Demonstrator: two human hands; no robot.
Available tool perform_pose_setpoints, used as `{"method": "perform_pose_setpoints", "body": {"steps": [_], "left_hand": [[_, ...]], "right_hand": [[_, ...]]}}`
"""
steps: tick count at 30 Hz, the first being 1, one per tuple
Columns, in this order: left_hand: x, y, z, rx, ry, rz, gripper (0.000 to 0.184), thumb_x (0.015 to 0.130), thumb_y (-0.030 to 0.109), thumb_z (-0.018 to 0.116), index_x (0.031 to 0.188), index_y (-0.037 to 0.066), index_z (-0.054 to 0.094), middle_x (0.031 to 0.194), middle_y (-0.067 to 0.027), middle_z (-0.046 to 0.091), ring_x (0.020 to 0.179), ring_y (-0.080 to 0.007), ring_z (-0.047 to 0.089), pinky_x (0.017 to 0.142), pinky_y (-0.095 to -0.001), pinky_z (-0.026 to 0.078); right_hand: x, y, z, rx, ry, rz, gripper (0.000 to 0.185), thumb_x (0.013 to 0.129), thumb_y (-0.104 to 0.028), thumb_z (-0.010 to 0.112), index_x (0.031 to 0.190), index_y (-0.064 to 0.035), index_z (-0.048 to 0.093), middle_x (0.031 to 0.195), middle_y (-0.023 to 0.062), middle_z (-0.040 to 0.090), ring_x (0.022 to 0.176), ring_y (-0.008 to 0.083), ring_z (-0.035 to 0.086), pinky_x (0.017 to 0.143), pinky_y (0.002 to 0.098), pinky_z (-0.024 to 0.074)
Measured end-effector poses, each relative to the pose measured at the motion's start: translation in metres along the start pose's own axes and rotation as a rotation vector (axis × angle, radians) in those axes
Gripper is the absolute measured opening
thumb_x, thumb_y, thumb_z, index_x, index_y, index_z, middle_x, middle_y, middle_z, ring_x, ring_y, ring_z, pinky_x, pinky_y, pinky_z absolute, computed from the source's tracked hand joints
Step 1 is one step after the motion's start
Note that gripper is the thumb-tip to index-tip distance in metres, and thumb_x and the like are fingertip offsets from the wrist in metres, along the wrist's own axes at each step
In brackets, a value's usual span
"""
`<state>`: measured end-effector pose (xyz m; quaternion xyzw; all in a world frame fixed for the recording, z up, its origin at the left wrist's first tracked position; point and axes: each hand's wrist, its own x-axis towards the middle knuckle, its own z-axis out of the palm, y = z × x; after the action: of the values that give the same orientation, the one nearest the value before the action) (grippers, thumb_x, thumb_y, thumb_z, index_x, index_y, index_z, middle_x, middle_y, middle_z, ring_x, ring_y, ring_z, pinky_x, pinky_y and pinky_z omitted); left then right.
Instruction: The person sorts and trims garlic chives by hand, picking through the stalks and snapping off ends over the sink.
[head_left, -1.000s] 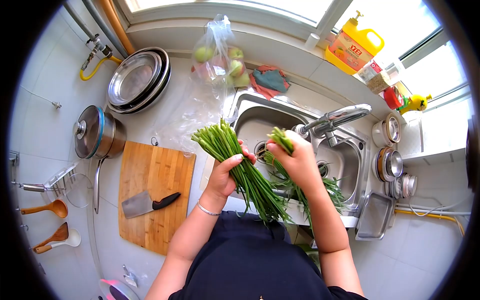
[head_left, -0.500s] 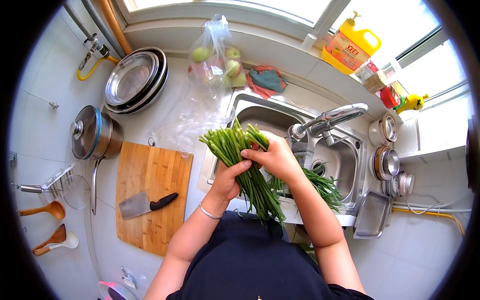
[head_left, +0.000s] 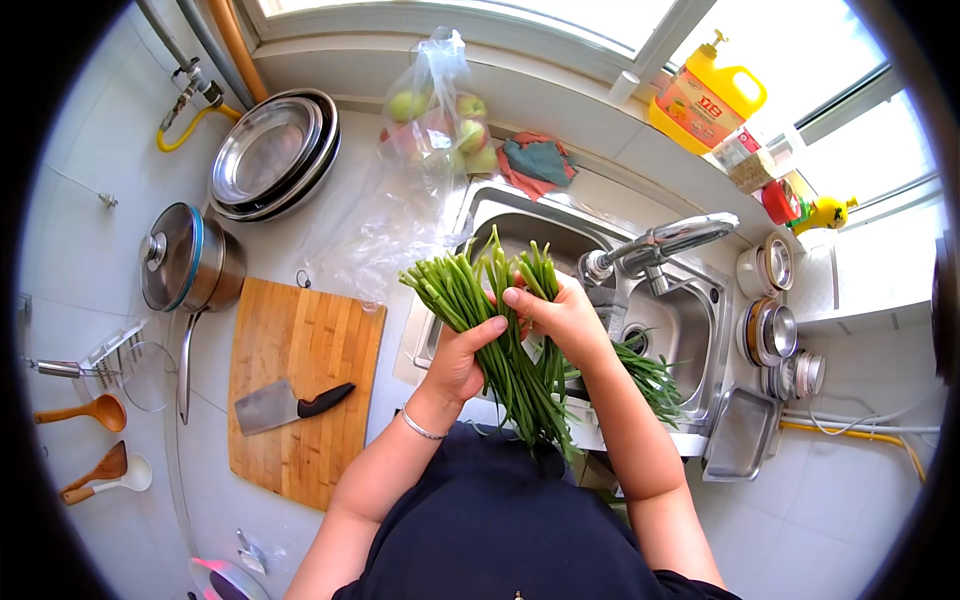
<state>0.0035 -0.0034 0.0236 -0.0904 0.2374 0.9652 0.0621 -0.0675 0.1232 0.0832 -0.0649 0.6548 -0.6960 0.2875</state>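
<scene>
My left hand point(head_left: 463, 360) is closed around a thick bunch of garlic chives point(head_left: 450, 290). Their pale cut ends point up and away from me, while the long green leaves hang toward my dark shirt. Beside it, my right hand point(head_left: 562, 318) pinches a smaller cluster of chive stems point(head_left: 540, 270) between thumb and fingers. The two clusters are close together in front of the sink's edge. Further chives point(head_left: 650, 385) lie at the right-hand basin, partly behind my right forearm.
The double sink point(head_left: 707, 350) has a chrome faucet point(head_left: 660, 240). At left, a cleaver point(head_left: 270, 408) lies on a wooden cutting board point(head_left: 300, 340). Behind are a bag of apples point(head_left: 430, 120), stacked metal basins point(head_left: 265, 150) and a lidded saucepan point(head_left: 215, 265). A yellow detergent jug point(head_left: 705, 95) stands on the sill.
My right hand has shifted slightly right and down. The small cluster at its fingers stands more upright and shows more stems, with a gap opening beside the main bunch.
</scene>
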Motion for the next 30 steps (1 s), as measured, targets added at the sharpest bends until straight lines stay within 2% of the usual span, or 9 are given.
{"method": "perform_pose_setpoints", "body": {"steps": [4, 7, 8, 9, 12, 13, 17, 22, 30], "left_hand": [[0.000, 0.004, 0.006, 0.064, 0.039, 0.001, 0.030, 0.081, -0.001, 0.058, 0.110, 0.005, 0.053, 0.100, -0.0074, 0.058, 0.091, -0.0205, 0.059, 0.083, -0.0343, 0.051], [-0.002, 0.002, 0.003, 0.006, 0.107, 0.047, 0.023, 0.081, -0.002, 0.058, 0.103, 0.003, 0.055, 0.102, -0.0081, 0.060, 0.092, -0.0178, 0.058, 0.085, -0.0329, 0.048], [-0.002, 0.003, 0.003, -0.011, 0.110, 0.049, 0.020, 0.081, -0.003, 0.057, 0.099, 0.004, 0.053, 0.102, -0.0088, 0.060, 0.099, -0.0214, 0.058, 0.089, -0.0346, 0.048], [-0.003, 0.007, 0.006, -0.014, 0.112, 0.047, 0.020, 0.081, -0.003, 0.057, 0.099, 0.004, 0.053, 0.102, -0.0088, 0.060, 0.099, -0.0214, 0.058, 0.089, -0.0346, 0.048], [-0.001, 0.017, -0.005, -0.046, 0.093, 0.036, 0.016, 0.083, -0.001, 0.054, 0.097, 0.006, 0.048, 0.093, -0.0110, 0.060, 0.105, -0.0300, 0.058, 0.090, -0.0420, 0.049], [-0.001, 0.019, -0.015, -0.055, 0.147, 0.068, 0.016, 0.083, 0.002, 0.055, 0.097, 0.007, 0.048, 0.084, -0.0088, 0.059, 0.095, -0.0273, 0.062, 0.086, -0.0417, 0.050], [-0.009, 0.046, -0.045, 0.004, 0.238, 0.134, 0.018, 0.084, 0.004, 0.056, 0.099, 0.008, 0.047, 0.076, -0.0043, 0.056, 0.083, -0.0219, 0.062, 0.085, -0.0409, 0.051], [-0.015, 0.065, -0.067, -0.019, 0.314, 0.243, 0.012, 0.085, 0.006, 0.057, 0.096, 0.009, 0.052, 0.076, -0.0036, 0.057, 0.080, -0.0201, 0.060, 0.083, -0.0377, 0.051], [-0.010, 0.074, -0.083, -0.143, 0.419, 0.281, 0.008, 0.085, 0.008, 0.060, 0.087, 0.010, 0.053, 0.068, 0.0001, 0.049, 0.068, -0.0130, 0.052, 0.080, -0.0333, 0.049]], "right_hand": [[0.003, 0.005, 0.001, -0.272, -0.001, -0.030, 0.019, 0.084, -0.015, 0.066, 0.095, -0.0005, 0.059, 0.074, -0.0022, 0.058, 0.062, 0.0066, 0.053, 0.053, 0.0233, 0.0450], [0.005, 0.008, 0.004, -0.044, 0.027, -0.116, 0.018, 0.085, -0.015, 0.065, 0.093, -0.0004, 0.059, 0.082, -0.0003, 0.062, 0.068, 0.0068, 0.056, 0.062, 0.0240, 0.0473], [0.002, 0.003, 0.000, -0.115, 0.039, -0.039, 0.018, 0.085, -0.014, 0.064, 0.096, -0.0009, 0.058, 0.087, 0.0018, 0.065, 0.074, 0.0068, 0.058, 0.067, 0.0243, 0.0475], [-0.003, -0.008, 0.003, 0.020, 0.039, 0.010, 0.016, 0.086, -0.013, 0.062, 0.096, -0.0015, 0.056, 0.083, 0.0020, 0.065, 0.074, 0.0073, 0.058, 0.065, 0.0234, 0.0472], [-0.005, -0.009, -0.016, -0.065, 0.184, -0.050, 0.015, 0.089, -0.022, 0.059, 0.093, -0.0070, 0.055, 0.076, -0.0005, 0.063, 0.065, 0.0045, 0.055, 0.053, 0.0193, 0.0394], [-0.009, -0.011, -0.025, -0.070, 0.240, -0.076, 0.017, 0.089, -0.025, 0.058, 0.093, -0.0088, 0.056, 0.076, -0.0015, 0.062, 0.061, 0.0027, 0.051, 0.050, 0.0177, 0.0349], [-0.029, -0.028, -0.068, 0.145, 0.318, -0.252, 0.013, 0.091, -0.021, 0.055, 0.094, -0.0085, 0.056, 0.079, 0.0002, 0.062, 0.057, 0.0018, 0.047, 0.047, 0.0156, 0.0317], [-0.055, -0.040, -0.109, 0.376, 0.431, -0.470, 0.010, 0.094, -0.014, 0.050, 0.098, -0.0061, 0.053, 0.082, 0.0054, 0.059, 0.052, 0.0013, 0.035, 0.043, 0.0147, 0.0274], [-0.075, -0.044, -0.141, 0.408, 0.502, -0.562, 0.011, 0.095, -0.017, 0.048, 0.096, -0.0067, 0.052, 0.079, -0.0001, 0.051, 0.055, 0.0011, 0.034, 0.044, 0.0136, 0.0274]]}}
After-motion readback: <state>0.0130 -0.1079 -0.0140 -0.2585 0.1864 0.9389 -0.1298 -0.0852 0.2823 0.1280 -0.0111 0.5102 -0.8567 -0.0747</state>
